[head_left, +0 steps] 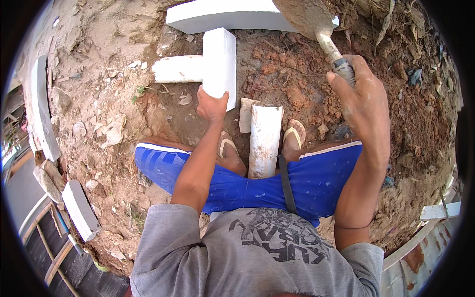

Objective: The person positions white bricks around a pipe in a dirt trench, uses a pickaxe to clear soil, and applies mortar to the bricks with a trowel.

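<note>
My left hand (213, 105) grips the near end of a white rectangular block (220, 59), its fingers and thumb on either side. The block's far end comes close to a longer white block (227, 16) lying across the dirt; whether they touch, I cannot tell. A muddy white pipe (178, 68) lies against the left side of the gripped block. In my right hand (365, 96) is the dark-wrapped handle of a trowel (308, 19). Its mud-coated blade hangs over the right end of the long block and runs past the top edge.
Another dirty white pipe (266, 141) stands between my sandaled feet, beside a flat stone (246, 115). Loose reddish soil (297, 74) lies to the right. More white blocks, one long (43, 109) and one short (80, 210), line the left. Corrugated sheeting (423, 262) is at lower right.
</note>
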`<state>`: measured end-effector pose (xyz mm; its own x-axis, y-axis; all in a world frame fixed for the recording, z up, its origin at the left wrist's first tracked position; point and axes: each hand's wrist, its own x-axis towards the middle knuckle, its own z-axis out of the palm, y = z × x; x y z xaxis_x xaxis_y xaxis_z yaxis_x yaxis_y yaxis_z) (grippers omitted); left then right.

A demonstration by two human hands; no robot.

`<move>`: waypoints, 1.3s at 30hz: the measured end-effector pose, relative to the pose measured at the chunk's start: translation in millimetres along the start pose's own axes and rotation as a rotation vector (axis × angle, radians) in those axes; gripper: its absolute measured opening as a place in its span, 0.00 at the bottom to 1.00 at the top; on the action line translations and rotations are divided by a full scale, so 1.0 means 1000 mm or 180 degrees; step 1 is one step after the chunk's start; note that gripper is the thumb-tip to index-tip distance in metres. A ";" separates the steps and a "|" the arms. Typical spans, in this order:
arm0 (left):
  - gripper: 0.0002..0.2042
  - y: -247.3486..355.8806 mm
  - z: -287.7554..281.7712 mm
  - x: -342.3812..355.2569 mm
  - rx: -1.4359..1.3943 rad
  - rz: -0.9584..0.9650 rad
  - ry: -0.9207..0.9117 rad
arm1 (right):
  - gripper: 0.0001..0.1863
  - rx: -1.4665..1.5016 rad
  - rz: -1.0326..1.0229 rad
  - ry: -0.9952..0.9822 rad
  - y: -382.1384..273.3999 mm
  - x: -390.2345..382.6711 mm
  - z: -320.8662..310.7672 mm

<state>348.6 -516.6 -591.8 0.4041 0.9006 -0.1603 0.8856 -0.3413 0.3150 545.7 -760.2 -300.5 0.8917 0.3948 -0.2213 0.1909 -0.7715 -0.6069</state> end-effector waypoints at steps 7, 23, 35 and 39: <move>0.46 0.003 -0.001 0.016 0.0171 0.0167 -0.0054 | 0.20 -0.0196 0.0183 0.0020 0.008 -0.005 0.000; 0.61 -0.032 -0.001 0.005 -0.0340 0.0107 -0.0951 | 0.20 -0.0489 0.0094 -0.0052 0.014 -0.006 -0.004; 0.40 -0.149 0.005 0.038 -0.4788 -0.3394 0.0291 | 0.20 -0.0736 0.0080 -0.0123 0.017 0.000 -0.015; 0.38 -0.138 0.001 0.028 -0.4984 -0.3819 0.0219 | 0.20 -0.1106 0.0050 -0.0253 0.031 0.010 -0.018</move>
<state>238.1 -445.1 -640.8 -0.1873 0.4676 -0.8639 -0.3093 0.8067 0.5036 567.6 -789.4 -308.0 0.8635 0.4085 -0.2957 0.3177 -0.8960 -0.3101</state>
